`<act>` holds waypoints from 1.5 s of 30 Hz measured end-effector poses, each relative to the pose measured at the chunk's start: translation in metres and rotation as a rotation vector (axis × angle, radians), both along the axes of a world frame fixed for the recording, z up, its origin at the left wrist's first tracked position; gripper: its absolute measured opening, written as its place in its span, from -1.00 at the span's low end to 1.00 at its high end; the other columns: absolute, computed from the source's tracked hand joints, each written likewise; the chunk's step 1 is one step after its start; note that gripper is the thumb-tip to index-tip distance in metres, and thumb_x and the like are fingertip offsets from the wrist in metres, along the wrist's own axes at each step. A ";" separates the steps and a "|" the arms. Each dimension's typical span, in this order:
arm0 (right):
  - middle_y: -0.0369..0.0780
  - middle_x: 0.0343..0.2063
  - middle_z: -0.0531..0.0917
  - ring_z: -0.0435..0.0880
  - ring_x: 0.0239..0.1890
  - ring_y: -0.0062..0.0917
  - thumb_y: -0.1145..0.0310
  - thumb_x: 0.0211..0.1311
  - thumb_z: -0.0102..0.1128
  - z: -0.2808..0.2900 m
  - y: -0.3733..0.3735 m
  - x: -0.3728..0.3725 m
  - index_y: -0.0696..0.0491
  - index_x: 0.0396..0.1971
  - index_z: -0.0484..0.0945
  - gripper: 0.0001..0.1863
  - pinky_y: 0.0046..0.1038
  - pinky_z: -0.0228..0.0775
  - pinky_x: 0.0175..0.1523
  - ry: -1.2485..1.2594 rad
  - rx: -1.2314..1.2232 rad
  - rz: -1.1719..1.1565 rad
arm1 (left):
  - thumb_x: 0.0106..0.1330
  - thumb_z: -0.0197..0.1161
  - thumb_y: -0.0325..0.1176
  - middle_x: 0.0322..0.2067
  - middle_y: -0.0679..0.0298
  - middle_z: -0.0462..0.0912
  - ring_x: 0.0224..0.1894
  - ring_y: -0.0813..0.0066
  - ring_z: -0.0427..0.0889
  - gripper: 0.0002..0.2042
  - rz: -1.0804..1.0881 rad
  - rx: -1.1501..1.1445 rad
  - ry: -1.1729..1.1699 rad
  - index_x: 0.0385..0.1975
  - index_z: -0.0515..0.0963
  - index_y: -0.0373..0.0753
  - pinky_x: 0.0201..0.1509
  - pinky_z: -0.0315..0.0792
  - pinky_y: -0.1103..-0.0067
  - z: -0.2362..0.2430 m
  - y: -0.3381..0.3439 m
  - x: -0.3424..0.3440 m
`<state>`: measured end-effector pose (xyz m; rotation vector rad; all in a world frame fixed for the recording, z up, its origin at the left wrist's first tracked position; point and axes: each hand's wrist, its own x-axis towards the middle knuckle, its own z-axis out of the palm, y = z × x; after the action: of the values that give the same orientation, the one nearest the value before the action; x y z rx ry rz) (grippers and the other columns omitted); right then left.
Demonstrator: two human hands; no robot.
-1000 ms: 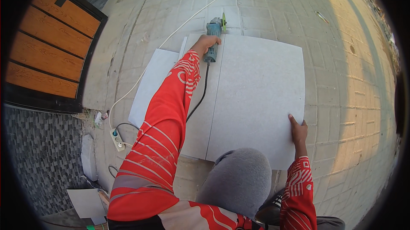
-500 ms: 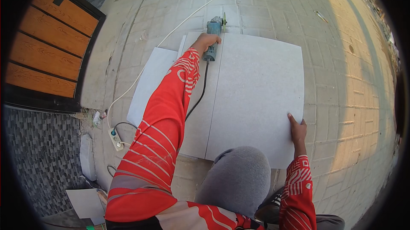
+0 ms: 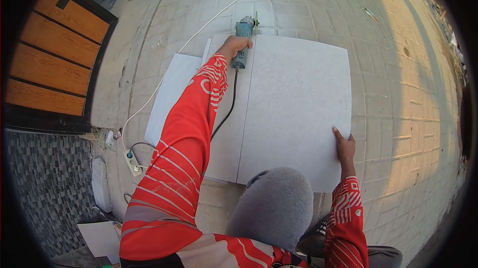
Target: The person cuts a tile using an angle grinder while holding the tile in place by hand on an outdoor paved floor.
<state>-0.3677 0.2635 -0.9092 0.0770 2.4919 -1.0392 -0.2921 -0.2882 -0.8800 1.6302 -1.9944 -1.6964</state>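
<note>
My left hand (image 3: 236,45) is wrapped round the body of a blue-green angle grinder (image 3: 243,30). The grinder's thin disc stands upright at the far edge of a large pale tile (image 3: 298,99), beside the far end of a dark straight line running the tile's length. From the grinder's rear, a black cord trails back under my left forearm. At the tile's right edge, my right hand (image 3: 344,146) grips with the thumb on the top face; its other fingers are partly hidden. My grey-clad knee (image 3: 274,208) is at the tile's near edge.
Another pale sheet (image 3: 172,91) lies to the left, partly under my arm. A white cable runs across the paving to a power strip (image 3: 133,162). An orange-brown slatted panel with a black frame (image 3: 55,49) stands at far left, above a patterned dark tiled surface (image 3: 47,183).
The whole view has shifted slightly, so everything sits a little further left and up. Both hands and the grinder keep the same places on the tile.
</note>
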 end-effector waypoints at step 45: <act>0.04 0.03 0.72 0.69 0.10 -0.13 -0.27 -0.04 0.50 0.011 -0.004 0.003 0.24 0.15 0.60 -0.06 -0.21 0.47 0.23 0.007 0.057 -0.001 | -0.11 0.46 -0.40 -0.31 0.08 0.64 -0.39 0.20 0.68 -0.58 0.006 -0.129 -0.074 -0.23 0.59 -0.50 -0.41 0.57 0.19 0.006 0.029 0.022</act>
<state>-0.3643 0.2599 -0.8987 0.0915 2.5279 -0.9708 -0.2701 -0.2587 -0.8742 1.6767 -2.0820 -1.4920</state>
